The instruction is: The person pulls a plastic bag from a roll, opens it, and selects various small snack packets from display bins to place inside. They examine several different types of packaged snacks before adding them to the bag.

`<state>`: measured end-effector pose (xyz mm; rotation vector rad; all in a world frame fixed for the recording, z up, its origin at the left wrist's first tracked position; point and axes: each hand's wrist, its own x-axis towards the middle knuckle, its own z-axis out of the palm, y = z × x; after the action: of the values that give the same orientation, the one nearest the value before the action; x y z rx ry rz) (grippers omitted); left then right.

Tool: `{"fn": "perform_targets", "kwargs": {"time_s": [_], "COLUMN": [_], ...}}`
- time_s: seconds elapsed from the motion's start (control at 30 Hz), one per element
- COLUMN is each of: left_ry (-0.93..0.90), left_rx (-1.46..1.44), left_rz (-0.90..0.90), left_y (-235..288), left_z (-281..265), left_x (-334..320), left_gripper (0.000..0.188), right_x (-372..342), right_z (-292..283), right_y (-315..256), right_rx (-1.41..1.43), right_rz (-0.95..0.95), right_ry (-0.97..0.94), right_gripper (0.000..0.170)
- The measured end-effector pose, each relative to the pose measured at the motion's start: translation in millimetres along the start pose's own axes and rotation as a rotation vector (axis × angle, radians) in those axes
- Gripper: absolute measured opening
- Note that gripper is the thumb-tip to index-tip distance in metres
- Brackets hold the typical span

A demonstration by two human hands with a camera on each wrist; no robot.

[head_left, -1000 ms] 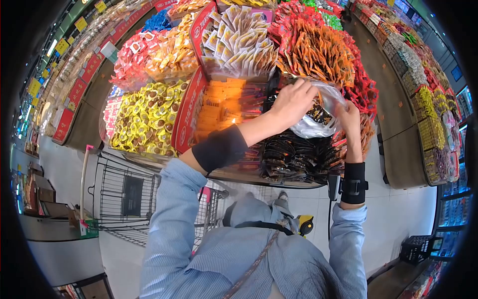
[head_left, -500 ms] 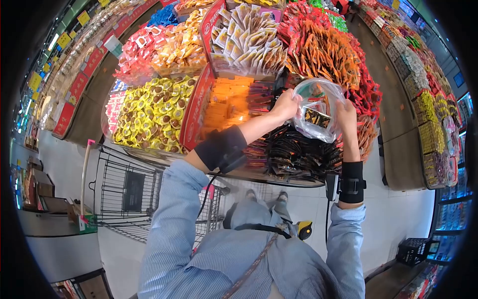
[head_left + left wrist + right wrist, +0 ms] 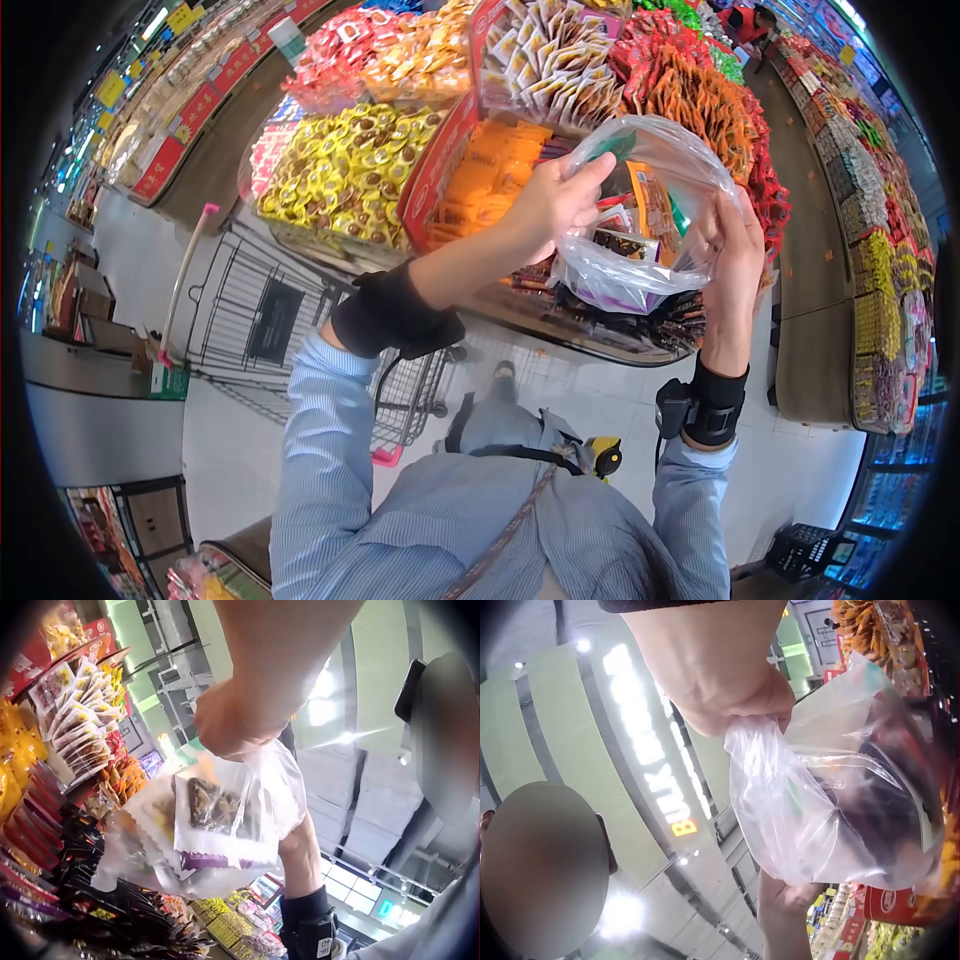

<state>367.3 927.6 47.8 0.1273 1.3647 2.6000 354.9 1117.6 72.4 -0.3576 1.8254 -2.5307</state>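
Note:
A clear plastic bag (image 3: 600,285) hangs between my hands above the snack display, its mouth spread wide. My left hand (image 3: 555,205) pinches the near-left side of its rim, thumb raised. On the other side my right hand (image 3: 735,255) grips gathered plastic, which the right wrist view shows bunched in the fist. Inside the bag lie several snack packets, among them an orange-and-black packet (image 3: 655,205) and a dark packet (image 3: 625,245). Through the bag wall, the left wrist view shows a clear-windowed packet (image 3: 217,806) with a purple edge.
Below the bag are black packets (image 3: 680,320) in the display. Orange packets (image 3: 485,180) and yellow-wrapped sweets (image 3: 345,180) fill bins to the left, divided by a red board (image 3: 435,170). A shopping cart (image 3: 260,315) stands at left. Another person (image 3: 745,25) is far back.
The bag has come up and nearer, opened wider. My left hand moved from over the bag to its left rim. The view has shifted, so the display sits further right.

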Motion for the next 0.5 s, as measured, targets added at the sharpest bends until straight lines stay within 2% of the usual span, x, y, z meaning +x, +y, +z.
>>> {"fn": "perform_targets", "kwargs": {"time_s": [0.13, 0.23, 0.33, 0.37, 0.4, 0.43, 0.47, 0.5], "left_ry": [0.213, 0.258, 0.511, 0.463, 0.415, 0.448, 0.480, 0.592], "left_rx": [0.077, 0.032, -0.061, -0.088, -0.118, -0.127, -0.135, -0.117], "left_rz": [-0.076, -0.002, 0.090, 0.057, 0.021, 0.010, -0.002, 0.016], "left_y": [-11.8, -36.5, -32.2, -35.7, -43.8, -47.1, -48.2, -48.1], "left_z": [-2.5, -28.2, 4.1, -9.0, -34.1, -36.7, -36.8, -30.9], "left_x": [-69.7, -119.1, -180.5, -200.5, -223.3, -240.4, -257.0, -272.2], "left_gripper": [0.028, 0.024, 0.024, 0.026, 0.028, 0.026, 0.024, 0.021], "right_x": [-39.9, -71.3, -110.4, -121.6, -131.5, -137.6, -149.7, -160.8], "right_z": [17.6, 32.6, 51.6, 59.0, 70.4, 77.7, 82.6, 88.6], "right_y": [24.8, 46.7, 58.3, 64.6, 69.0, 80.2, 95.2, 105.3], "right_rx": [0.106, 0.104, 0.190, 0.213, 0.114, 0.061, 0.067, 0.075], "right_rz": [0.119, 0.269, 0.381, 0.403, 0.459, 0.546, 0.505, 0.458], "right_ry": [-0.131, -0.248, -0.341, -0.359, -0.288, -0.264, -0.338, -0.416], "right_gripper": [0.014, 0.016, 0.016, 0.016, 0.015, 0.017, 0.017, 0.018]}}
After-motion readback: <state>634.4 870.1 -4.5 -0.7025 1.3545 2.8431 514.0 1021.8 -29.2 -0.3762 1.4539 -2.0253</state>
